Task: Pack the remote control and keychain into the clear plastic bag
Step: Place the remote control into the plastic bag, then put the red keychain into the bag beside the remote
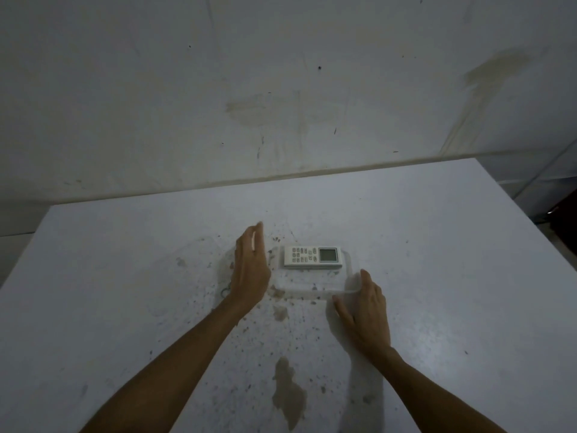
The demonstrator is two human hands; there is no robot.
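1. The remote control [312, 257] lies mid-table [452, 245], well clear of every edge, on the clear plastic bag [315, 281].
2. The left hand [251, 270] hovers open and empty; the right hand [363, 317] presses the bag's corner with spread fingers.
3. A ring [225, 291] (keychain, perhaps) peeks out beside the left wrist.

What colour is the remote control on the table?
White, with a grey screen and pale buttons. The remote control shows clearly in the head view.

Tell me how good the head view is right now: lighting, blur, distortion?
Head view: dim, flat light with a grey cast; soft shadows under both forearms. The left hand shows motion blur at its fingers; the right hand is sharper. The remote control reads clearly, the clear plastic bag is faint. Wide-angle bending curves the table edge.
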